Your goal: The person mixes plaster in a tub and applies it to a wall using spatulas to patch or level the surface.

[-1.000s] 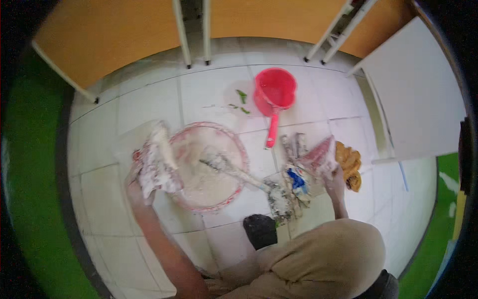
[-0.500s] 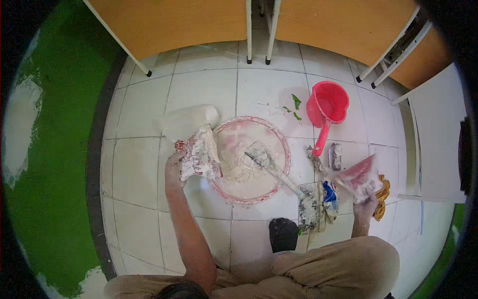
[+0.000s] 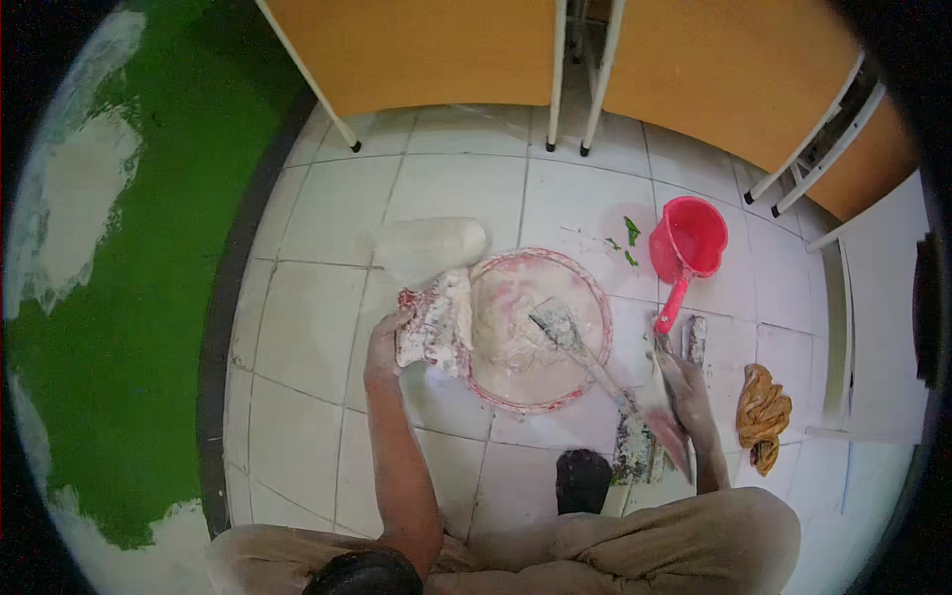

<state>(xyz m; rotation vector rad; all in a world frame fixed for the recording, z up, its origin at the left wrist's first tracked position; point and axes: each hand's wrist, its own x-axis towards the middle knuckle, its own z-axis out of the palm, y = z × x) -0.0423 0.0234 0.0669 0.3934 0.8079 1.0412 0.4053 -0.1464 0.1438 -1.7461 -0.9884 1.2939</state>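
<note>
My left hand grips a red, flat board thickly coated with white paste, tilted at the left rim of a round red basin. White paste fills the basin, and a long-handled scraper rests with its blade in the paste and its handle over the right rim. To the right of the basin, my right hand closes around a flat reddish spreader, seen nearly edge-on. Beneath it lies a paste-caked plate-like tool, partly covered by the spreader.
A pink dipper stands beyond my right hand, near some green scraps. A whitish bag-like bundle lies behind the board. Farther right are a caked block and a brown cloth. Wooden-panelled tables border the far side.
My right hand has swung inward and forward from beside the brown cloth, and its spreader has turned edge-on. My left hand still holds the board by the basin. The whole view has shifted.
</note>
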